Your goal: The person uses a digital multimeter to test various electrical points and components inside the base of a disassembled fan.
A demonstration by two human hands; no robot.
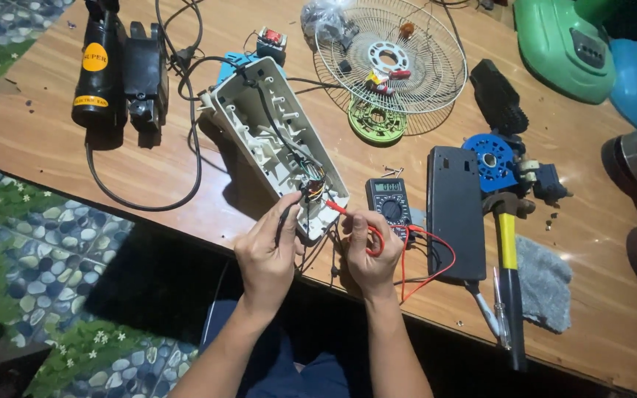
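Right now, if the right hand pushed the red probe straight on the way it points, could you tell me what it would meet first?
The right hand aims the red probe up-left; it would probably first meet the wire bundle inside the open cream housing, though depth is unclear.

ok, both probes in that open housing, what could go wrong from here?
The cream housing overhangs the table edge; probe pressure may tip it. The left hand black probe and right hand red probe meet in crowded wiring, so a slip could bridge contacts. The red lead could drag the multimeter.
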